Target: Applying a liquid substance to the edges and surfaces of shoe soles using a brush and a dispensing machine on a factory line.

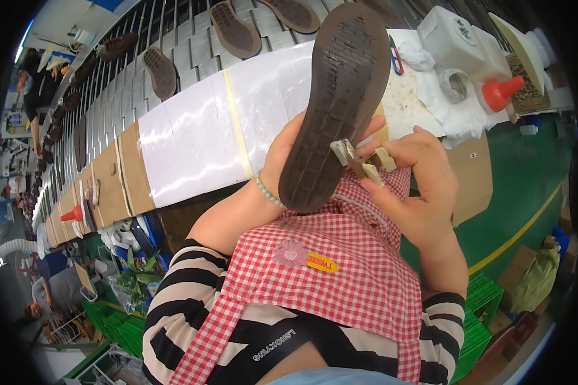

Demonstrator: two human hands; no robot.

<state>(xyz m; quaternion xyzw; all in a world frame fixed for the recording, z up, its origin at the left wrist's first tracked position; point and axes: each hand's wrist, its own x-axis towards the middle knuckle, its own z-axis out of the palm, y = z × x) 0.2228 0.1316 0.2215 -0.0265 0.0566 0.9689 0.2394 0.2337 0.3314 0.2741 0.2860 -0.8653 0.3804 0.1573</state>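
A dark brown shoe sole (327, 122) with a ridged, wet-looking tread stands almost upright before my chest. My left hand (288, 144) is closed round it from behind; fingertips show past its right edge. To the right of the sole, my right hand (424, 183) is pinched, with pale beige wraps on some fingertips. Between those fingers and the sole's edge is a small whitish piece (341, 153), whose kind I cannot make out. It seems to touch the tread side of the sole.
Beyond the sole runs a slatted metal conveyor (192, 48) carrying several brown soles (235, 29). A white-covered bench (192, 141) lies in front of it. At right are a white plastic jug (453, 42), a red-nozzled bottle (501, 93), and red-handled scissors (397, 61). Other people work far left.
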